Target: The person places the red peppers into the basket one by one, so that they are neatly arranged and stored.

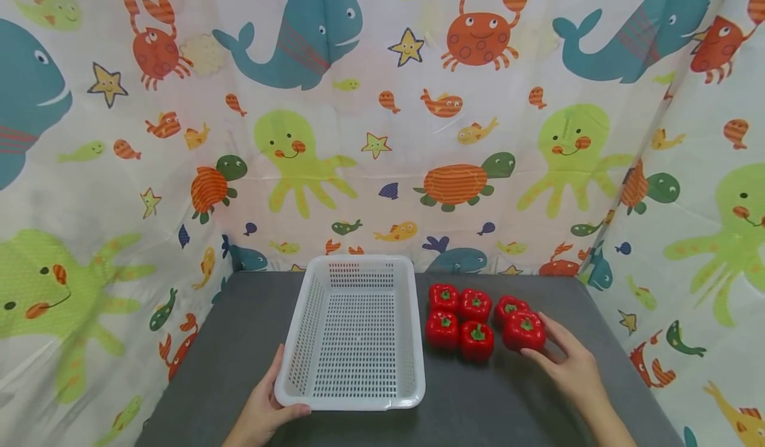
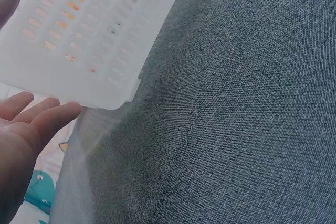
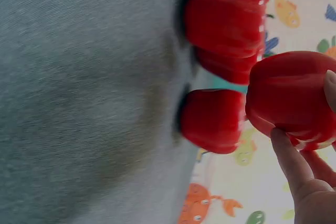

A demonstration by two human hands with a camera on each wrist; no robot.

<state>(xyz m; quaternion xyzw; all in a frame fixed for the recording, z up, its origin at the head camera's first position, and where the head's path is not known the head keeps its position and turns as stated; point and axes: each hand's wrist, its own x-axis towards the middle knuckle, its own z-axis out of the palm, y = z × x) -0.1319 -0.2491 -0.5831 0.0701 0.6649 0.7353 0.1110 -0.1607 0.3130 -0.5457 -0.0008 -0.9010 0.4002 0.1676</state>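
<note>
A white perforated plastic basket (image 1: 412, 341) stands on the dark table, left of the peppers. My left hand (image 1: 263, 400) holds its near left corner, with the thumb along the front side and the fingers at the left side. In the left wrist view, the fingers (image 2: 55, 116) touch the basket wall (image 2: 100, 85). My right hand (image 1: 570, 360) grips a red bell pepper (image 1: 524, 332) between thumb and fingers. The right wrist view shows this pepper (image 3: 291, 95) raised off the tabletop. Just behind it sits another red bell pepper (image 1: 509, 305).
Several more red bell peppers (image 1: 443, 331) stand grouped between the basket and my right hand. A dark grey cloth-like surface covers the table (image 1: 466, 400). A curtain (image 1: 370, 188) printed with sea animals encloses the back and both sides.
</note>
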